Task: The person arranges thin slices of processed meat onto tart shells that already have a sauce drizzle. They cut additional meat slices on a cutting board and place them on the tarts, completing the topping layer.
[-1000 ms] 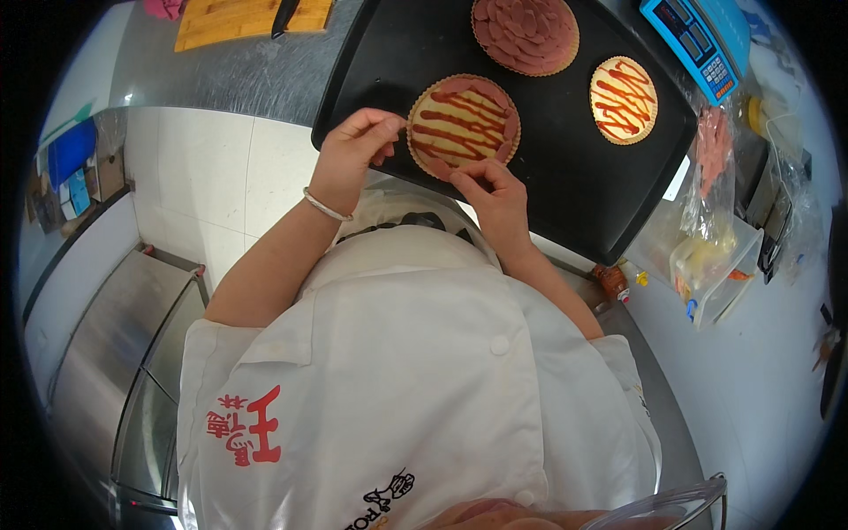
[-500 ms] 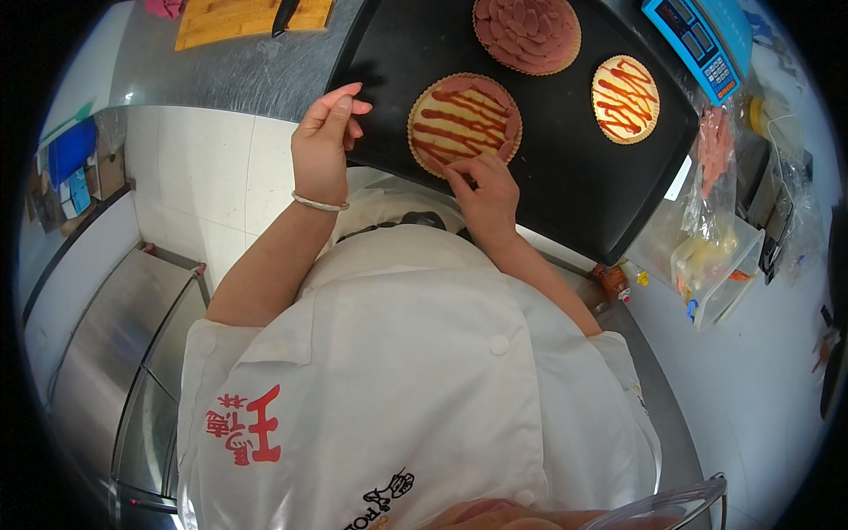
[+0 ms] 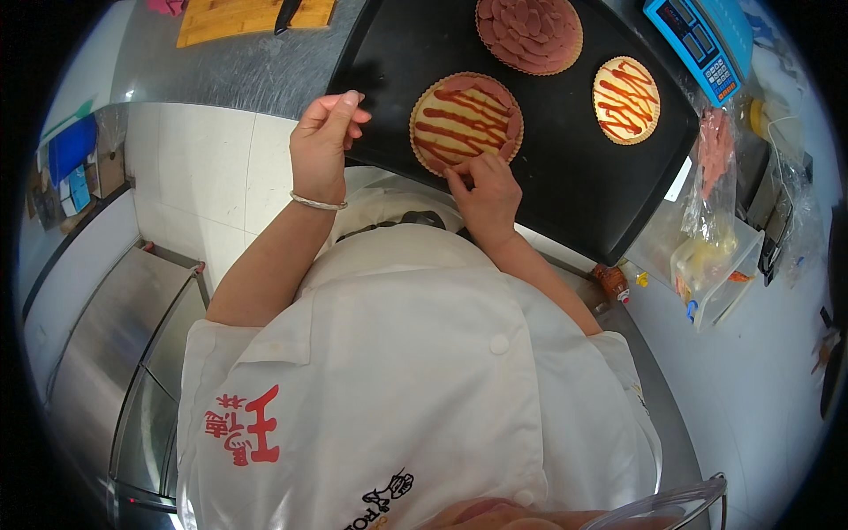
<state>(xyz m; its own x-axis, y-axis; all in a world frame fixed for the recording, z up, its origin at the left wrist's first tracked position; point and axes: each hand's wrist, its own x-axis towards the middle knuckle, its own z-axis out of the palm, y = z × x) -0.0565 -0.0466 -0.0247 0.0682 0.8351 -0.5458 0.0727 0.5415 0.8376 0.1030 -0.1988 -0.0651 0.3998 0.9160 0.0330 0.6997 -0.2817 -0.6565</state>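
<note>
A round crust point(image 3: 450, 117) with a fluted rim lies on a black baking tray point(image 3: 574, 190). Red-brown sauce runs in zigzag stripes over its pale top, and thin pink meat slices point(image 3: 507, 124) overlap along part of its edge. My right hand point(image 3: 488, 196) is at the crust's near rim, thumb and forefinger pinched down against it; whatever is between them is hidden. To the left, my left hand point(image 3: 322, 146) hovers over the tray's corner, its thumb pressed to curled fingers. I cannot make out what it holds.
Behind lies a round crust covered in pink slices point(image 3: 530, 35); a smaller sauced crust point(image 3: 626, 100) is at right. A blue scale point(image 3: 698, 44) stands beyond, near a plastic bag of pink meat point(image 3: 714, 150). A knife point(image 3: 285, 16) rests on a wooden board point(image 3: 225, 22) at far left.
My left fingers have curled in slightly, the fingertips dropping a little. My right fingertips stay at the crust's near rim with only a small shift. The crusts look the same.
</note>
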